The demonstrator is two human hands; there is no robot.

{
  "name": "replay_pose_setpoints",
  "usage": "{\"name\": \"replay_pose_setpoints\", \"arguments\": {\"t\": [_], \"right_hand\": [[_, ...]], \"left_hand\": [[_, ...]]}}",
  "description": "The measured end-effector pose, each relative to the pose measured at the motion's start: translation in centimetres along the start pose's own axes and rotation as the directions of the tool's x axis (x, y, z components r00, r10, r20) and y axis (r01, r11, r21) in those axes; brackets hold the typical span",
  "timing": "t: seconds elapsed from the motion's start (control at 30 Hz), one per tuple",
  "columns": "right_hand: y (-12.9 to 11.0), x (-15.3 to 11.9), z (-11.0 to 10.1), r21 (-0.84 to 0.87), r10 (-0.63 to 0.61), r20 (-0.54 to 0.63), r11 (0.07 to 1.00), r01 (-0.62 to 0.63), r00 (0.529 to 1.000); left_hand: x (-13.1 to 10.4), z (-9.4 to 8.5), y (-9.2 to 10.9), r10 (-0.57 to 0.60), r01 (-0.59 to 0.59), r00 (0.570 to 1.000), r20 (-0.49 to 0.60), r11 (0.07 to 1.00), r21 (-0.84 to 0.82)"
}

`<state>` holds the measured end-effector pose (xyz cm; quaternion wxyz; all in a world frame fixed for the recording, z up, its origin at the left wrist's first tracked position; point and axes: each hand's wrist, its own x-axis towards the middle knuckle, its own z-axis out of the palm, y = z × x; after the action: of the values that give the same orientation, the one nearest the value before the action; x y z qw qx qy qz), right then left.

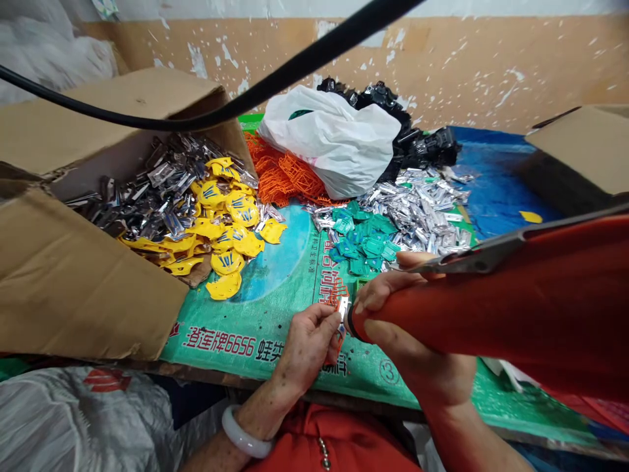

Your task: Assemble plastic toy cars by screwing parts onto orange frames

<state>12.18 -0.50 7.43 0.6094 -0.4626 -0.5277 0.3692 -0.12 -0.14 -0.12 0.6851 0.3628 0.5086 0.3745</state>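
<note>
My left hand (pixel 305 347) pinches a small orange plastic part (pixel 331 356) with a shiny metal plate (pixel 343 305) on it. My right hand (pixel 417 347) is wrapped round a red power screwdriver (pixel 466 308) with a metal lever along its top. The tool's black nose (pixel 350 322) is against or very close to the metal plate; its tip is hidden. Just beyond my hands lie a heap of green plastic pieces (pixel 366 239) and a pile of shiny metal pieces (pixel 417 203).
At left, an open cardboard box (pixel 93 282) holds dark metal parts (pixel 147 190) and yellow pieces (pixel 230 229). Orange strips (pixel 280 170), a white bag (pixel 334 137) and black parts (pixel 427 147) lie behind. A black cable (pixel 275 82) crosses overhead. Another box (pixel 584 144) stands right.
</note>
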Motion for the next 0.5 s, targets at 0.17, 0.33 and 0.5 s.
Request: {"name": "replay_pose_setpoints", "arguments": {"t": [0.17, 0.33, 0.5], "right_hand": [[0.3, 0.1, 0.0, -0.074, 0.035, 0.080, 0.997, -0.029, 0.996], [0.7, -0.2, 0.0, 0.015, 0.024, 0.036, 1.000, -0.025, 0.999], [1.5, -0.3, 0.1, -0.034, 0.062, 0.049, 0.998, -0.060, 0.997]], "left_hand": [[-0.1, 0.2, 0.4, 0.009, -0.008, 1.000, -0.023, 1.000, 0.014], [0.1, 0.0, 0.1, 0.002, -0.002, 1.000, 0.007, 1.000, -0.011], [0.1, -0.2, -0.1, -0.005, 0.006, 1.000, 0.022, 0.999, -0.035]]}}
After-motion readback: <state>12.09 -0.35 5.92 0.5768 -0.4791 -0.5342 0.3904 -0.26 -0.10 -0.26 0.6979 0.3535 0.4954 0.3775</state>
